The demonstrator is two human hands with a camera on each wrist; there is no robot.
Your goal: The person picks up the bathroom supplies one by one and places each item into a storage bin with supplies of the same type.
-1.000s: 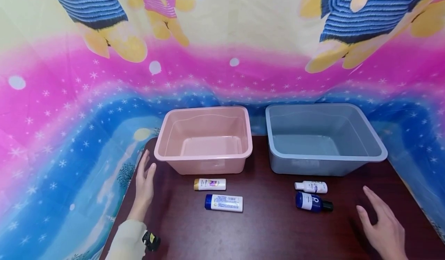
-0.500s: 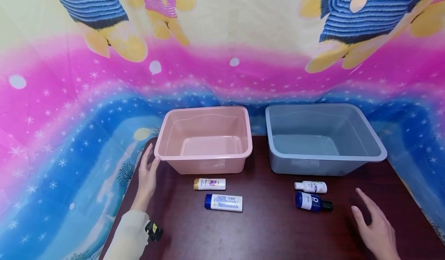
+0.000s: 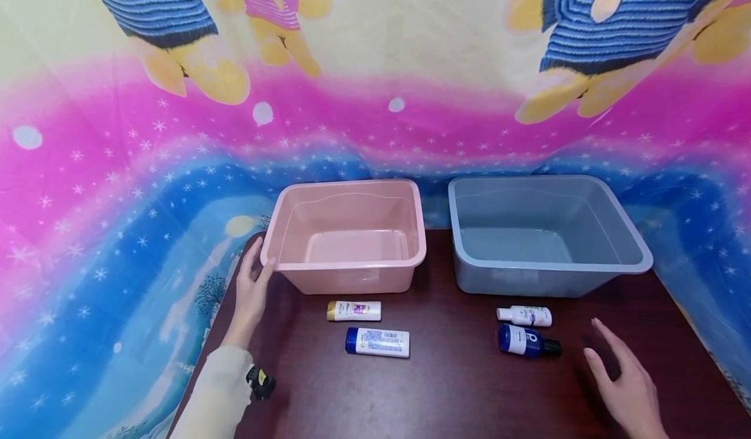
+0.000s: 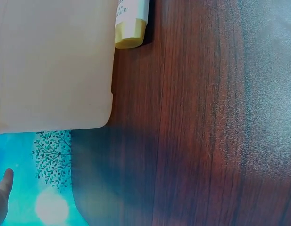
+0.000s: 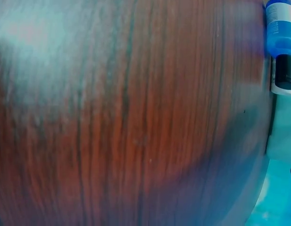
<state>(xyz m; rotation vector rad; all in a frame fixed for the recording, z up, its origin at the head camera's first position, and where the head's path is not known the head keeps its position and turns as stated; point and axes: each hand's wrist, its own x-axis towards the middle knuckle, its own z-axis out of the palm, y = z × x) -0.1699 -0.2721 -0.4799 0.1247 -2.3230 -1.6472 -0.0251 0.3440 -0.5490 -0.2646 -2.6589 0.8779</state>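
In the head view my left hand [image 3: 251, 299] is beside the pink basin [image 3: 346, 279], its thumb tip overlapping the front left corner of the rim and its fingers extended. The left wrist view has only a fingertip [image 4: 6, 183] at its edge. Over the right part of the table, my right hand [image 3: 626, 387] holds nothing, thumb and fingers spread apart. Nearest to it lies a dark blue bottle with a black cap [image 3: 528, 342], and just behind that a small white bottle [image 3: 525, 316]. Both lie on their sides in front of the grey-blue basin [image 3: 528, 282].
A white bottle with a gold cap [image 3: 354, 311] and a larger white bottle with a blue cap [image 3: 378, 342] lie before the pink basin. Everything stands on a dark brown wooden table [image 3: 446, 393]. A patterned cloth [image 3: 375, 126] hangs behind and along both sides.
My left hand has moved right and slightly forward, up to the pink basin's corner. My right hand has drifted left, closer to the blue bottle. Bottles and basins stay in place.
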